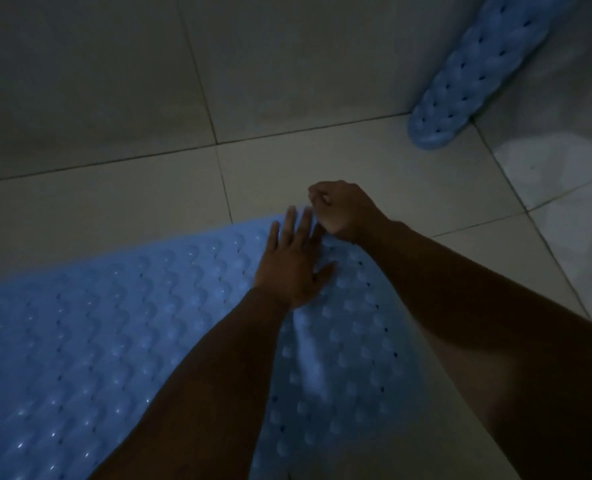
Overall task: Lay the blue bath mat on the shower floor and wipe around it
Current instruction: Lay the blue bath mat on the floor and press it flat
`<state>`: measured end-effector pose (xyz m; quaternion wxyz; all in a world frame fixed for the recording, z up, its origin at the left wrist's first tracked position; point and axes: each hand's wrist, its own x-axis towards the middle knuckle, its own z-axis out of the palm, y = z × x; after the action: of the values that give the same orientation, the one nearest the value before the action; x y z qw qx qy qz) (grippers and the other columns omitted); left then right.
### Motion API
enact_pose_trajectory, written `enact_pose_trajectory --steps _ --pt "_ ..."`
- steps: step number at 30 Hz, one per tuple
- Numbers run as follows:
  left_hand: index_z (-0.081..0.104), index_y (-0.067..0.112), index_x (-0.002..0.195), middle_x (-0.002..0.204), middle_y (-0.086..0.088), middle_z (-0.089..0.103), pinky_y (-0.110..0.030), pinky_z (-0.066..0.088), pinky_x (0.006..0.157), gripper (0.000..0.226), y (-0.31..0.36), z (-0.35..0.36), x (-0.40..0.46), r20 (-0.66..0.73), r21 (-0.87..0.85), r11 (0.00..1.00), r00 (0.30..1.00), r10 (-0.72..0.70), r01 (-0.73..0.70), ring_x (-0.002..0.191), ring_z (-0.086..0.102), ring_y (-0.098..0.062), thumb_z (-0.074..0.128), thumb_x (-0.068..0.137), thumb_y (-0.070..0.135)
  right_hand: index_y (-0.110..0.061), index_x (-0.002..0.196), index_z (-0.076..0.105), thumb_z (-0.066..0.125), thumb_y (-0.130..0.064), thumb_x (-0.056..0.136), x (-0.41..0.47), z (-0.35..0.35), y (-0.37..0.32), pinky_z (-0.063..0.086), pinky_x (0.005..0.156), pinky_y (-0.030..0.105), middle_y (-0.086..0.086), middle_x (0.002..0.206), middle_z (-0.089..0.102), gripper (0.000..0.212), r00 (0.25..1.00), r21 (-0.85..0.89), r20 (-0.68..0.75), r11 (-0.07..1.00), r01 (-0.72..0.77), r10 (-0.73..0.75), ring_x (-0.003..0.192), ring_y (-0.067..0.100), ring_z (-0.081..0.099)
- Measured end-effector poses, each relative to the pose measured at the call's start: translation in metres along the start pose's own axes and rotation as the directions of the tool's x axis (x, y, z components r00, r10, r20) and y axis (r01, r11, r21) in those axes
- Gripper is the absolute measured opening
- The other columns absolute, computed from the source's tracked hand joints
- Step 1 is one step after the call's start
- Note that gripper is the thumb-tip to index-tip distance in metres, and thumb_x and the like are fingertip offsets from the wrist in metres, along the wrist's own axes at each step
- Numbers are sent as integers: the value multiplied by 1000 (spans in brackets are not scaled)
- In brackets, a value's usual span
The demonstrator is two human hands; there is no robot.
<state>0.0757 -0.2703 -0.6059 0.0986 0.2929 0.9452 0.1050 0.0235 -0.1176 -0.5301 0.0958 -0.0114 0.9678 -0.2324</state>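
The blue bath mat [107, 334], bumpy with small holes, lies spread over the lower left of the tiled shower floor [121, 199]. My left hand [292, 265] presses flat on the mat near its far edge, fingers straight. Just beyond it my right hand [344, 211] has its fingers curled at the mat's far corner and appears to pinch the edge there. The light is dim, so the exact grip is hard to make out.
A second blue mat, rolled up [467, 71], leans in the far right corner where the tiled walls meet. A wall [79, 81] rises behind the floor. My leg [516, 393] fills the lower right.
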Motion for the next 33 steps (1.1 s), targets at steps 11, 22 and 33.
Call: enact_pose_trajectory --steps 11,22,33 --pt "7 11 162 171 -5 -6 -53 1 126 91 6 14 1 2 41 998 998 -55 55 157 -10 -23 16 96 74 -6 134 60 25 -44 91 -54 -3 71 45 104 51 14 136 62 67 999 -190 -52 982 4 -14 135 38 49" --pt "68 11 123 129 -12 67 -49 53 95 56 -9 -62 16 -155 -326 936 970 -190 131 125 57 -37 37 90 45 -5 158 10 19 -58 93 -45 36 29 15 124 52 14 168 3 85 971 -279 238 958 74 -5 155 32 3" --pt "46 16 150 150 -7 52 -56 20 122 55 -24 -16 -29 -291 -99 988 946 -141 117 153 24 -33 37 100 39 -5 158 13 21 -67 98 -68 90 46 8 125 51 13 167 9 87 992 -276 -91 959 65 -93 156 23 3"
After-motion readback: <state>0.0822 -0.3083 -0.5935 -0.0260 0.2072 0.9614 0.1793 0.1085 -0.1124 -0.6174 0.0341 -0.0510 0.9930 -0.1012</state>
